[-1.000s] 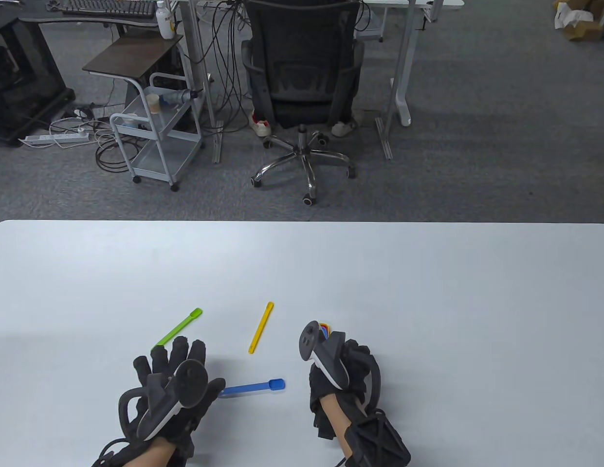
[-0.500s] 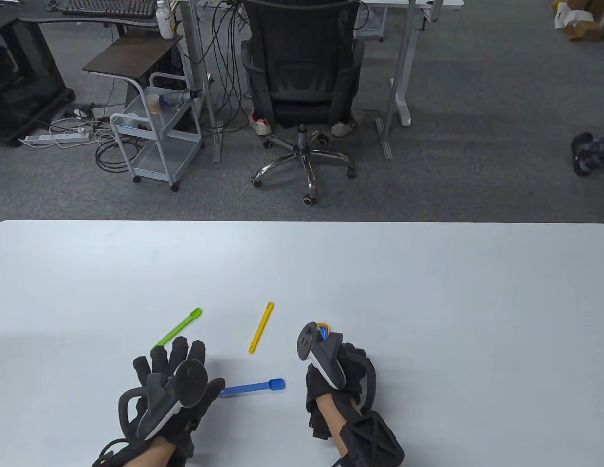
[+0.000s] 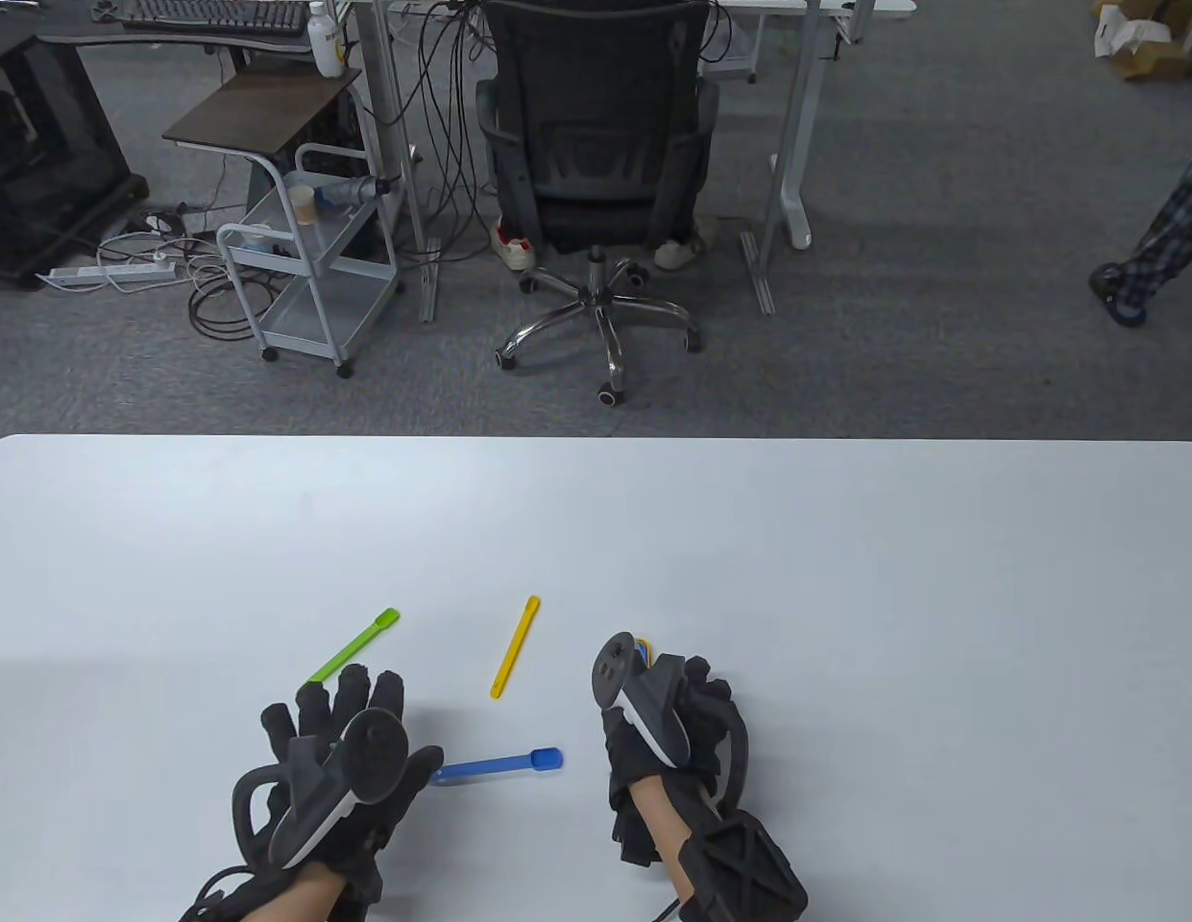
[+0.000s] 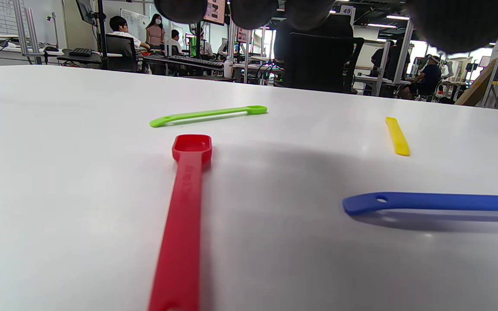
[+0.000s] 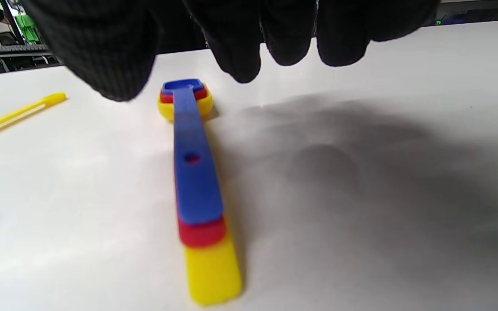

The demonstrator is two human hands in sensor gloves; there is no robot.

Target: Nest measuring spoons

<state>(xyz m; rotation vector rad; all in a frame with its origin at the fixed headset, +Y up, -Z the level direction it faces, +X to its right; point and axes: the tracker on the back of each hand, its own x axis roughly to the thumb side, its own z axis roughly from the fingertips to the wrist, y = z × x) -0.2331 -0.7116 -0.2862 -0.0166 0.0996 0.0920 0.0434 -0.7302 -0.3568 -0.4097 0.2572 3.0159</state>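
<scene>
Both hands sit low over the white table (image 3: 845, 576). Left hand (image 3: 341, 759), fingers spread, holds nothing; right hand (image 3: 668, 730), fingers uncurled, hovers above the nested stack (image 5: 195, 172) without touching it. Stack: blue on red on yellow, bowls pointing away from the wrist. Red spoon (image 4: 184, 207) lies under the left hand, bowl pointing away. Blue spoon (image 3: 499, 764) lies crosswise between the hands. Green spoon (image 3: 353, 645) and yellow spoon (image 3: 515, 645) lie beyond the blue spoon, slanting.

left hand (image 3: 341, 759) flat, right hand (image 3: 668, 744) hovering, empty
</scene>
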